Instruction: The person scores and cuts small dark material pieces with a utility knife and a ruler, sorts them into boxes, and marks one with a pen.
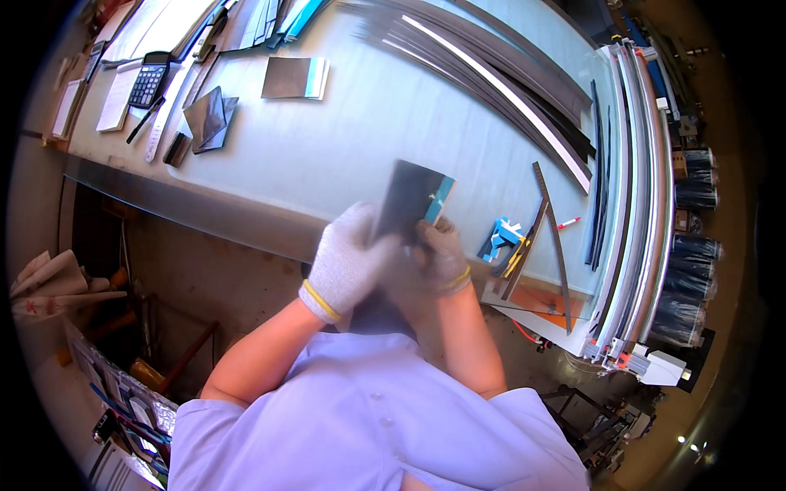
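Over the table's near edge I hold a dark rectangular sheet (407, 196) with a teal strip along its right side. It looks like a thin stack of pieces, tilted up toward me. My right hand (446, 254), in a grey knit glove with a yellow cuff, pinches the lower right corner. My left hand (348, 258), gloved the same way, is closed at the lower left edge; its fingers are partly smeared by motion. A similar brown stack with a teal and white edge (291, 78) lies on the table beyond, and loose dark pieces (209, 119) lie left of it.
On the pale table (270, 155), long dark strips (491, 74) fan out at the far right. A calculator (150, 79), a pen and a ruler lie far left. Dark bars (553, 237) and small blue-white offcuts (505, 235) are at the right, beside a long metal rail (630, 204).
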Demonstrator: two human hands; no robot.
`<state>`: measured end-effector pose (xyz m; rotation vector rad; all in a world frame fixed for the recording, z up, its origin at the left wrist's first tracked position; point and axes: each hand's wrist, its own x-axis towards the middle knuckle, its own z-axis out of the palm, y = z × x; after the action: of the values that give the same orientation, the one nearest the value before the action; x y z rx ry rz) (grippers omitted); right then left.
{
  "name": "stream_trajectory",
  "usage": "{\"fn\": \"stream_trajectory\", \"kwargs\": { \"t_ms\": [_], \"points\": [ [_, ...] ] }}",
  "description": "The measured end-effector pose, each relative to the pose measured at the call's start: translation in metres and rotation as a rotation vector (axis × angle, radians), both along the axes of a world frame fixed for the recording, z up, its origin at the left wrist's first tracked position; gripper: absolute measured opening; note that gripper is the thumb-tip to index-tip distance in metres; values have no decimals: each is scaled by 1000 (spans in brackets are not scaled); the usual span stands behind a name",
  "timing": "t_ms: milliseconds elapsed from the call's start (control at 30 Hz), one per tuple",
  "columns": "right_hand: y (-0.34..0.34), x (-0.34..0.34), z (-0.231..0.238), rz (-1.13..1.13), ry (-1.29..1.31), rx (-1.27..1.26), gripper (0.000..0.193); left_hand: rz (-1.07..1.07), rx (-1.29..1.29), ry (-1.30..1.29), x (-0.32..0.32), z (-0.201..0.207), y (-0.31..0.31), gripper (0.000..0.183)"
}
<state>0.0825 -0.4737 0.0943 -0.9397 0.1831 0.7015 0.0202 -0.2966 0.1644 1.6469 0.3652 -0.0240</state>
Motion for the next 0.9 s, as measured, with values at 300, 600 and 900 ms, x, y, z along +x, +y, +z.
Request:
{"fn": "stream_trajectory", "kwargs": {
  "t_ms": [300, 600, 900],
  "points": [
    [60, 81, -80, 469, -219, -677, 19, 471, 615, 90, -12, -139, 61, 34],
    [96, 105, -78, 666, -270, -781, 29, 116, 1182, -256, 49, -172, 75, 11],
    [56, 73, -88, 216, -666, -947, 26, -22, 1420, -173, 50, -188, 75, 27]
  ]
}}
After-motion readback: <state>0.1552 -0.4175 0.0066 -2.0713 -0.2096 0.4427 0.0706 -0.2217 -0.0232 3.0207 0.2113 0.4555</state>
